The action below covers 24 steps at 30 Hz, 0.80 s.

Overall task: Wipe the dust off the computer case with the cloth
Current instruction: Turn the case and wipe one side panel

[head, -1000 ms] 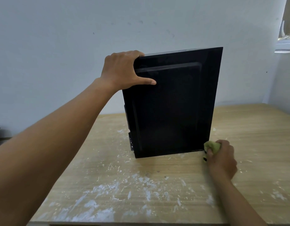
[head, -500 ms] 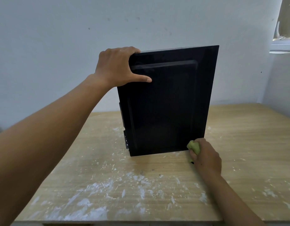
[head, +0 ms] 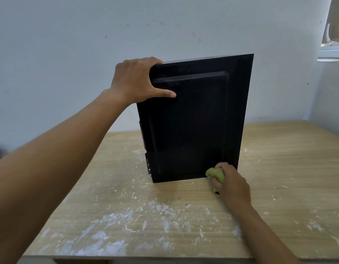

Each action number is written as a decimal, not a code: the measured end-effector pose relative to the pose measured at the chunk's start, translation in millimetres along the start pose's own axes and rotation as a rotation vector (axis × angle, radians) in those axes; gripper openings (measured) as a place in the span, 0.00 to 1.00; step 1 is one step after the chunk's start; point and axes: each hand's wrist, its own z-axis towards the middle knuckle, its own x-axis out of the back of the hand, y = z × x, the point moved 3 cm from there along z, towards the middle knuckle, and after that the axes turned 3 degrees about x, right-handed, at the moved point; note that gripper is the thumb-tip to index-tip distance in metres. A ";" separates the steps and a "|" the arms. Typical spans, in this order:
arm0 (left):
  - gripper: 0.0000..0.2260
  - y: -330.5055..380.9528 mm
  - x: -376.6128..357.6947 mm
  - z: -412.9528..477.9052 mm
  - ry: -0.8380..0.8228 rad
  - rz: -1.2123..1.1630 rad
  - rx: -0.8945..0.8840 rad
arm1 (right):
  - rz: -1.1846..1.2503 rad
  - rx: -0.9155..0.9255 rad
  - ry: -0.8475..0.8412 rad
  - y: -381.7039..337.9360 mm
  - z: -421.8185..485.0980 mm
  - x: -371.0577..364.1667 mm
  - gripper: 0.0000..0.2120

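Black rectangular computer case point(head: 193, 121) is standing mid-frame on the wooden table point(head: 279, 168); my left hand point(head: 138, 80) is gripping its upper-left corner, my right hand point(head: 231, 184) is clutching a bunched green cloth point(head: 216, 174) against its lower-right corner.

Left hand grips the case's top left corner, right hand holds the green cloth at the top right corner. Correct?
No: head view shows the right hand holding the green cloth at the bottom right corner of the case. The left hand is as stated.

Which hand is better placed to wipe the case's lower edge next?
The right hand: it grips the green cloth low against the computer case; the left hand holds its top.
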 end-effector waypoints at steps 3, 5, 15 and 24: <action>0.42 2.3 0.7 -0.2 -0.003 -0.004 0.005 | 0.018 -0.164 0.117 10.2 2.8 3.8 0.10; 0.42 3.2 0.7 0.0 -0.001 -0.005 0.005 | 0.041 -0.303 0.221 19.4 5.4 8.9 0.11; 0.44 4.0 1.4 0.3 0.008 -0.008 0.004 | 0.073 -0.227 0.162 20.2 11.3 11.3 0.11; 0.44 2.1 -0.8 1.1 0.011 -0.005 -0.006 | 0.164 0.010 0.335 -19.9 48.9 64.0 0.10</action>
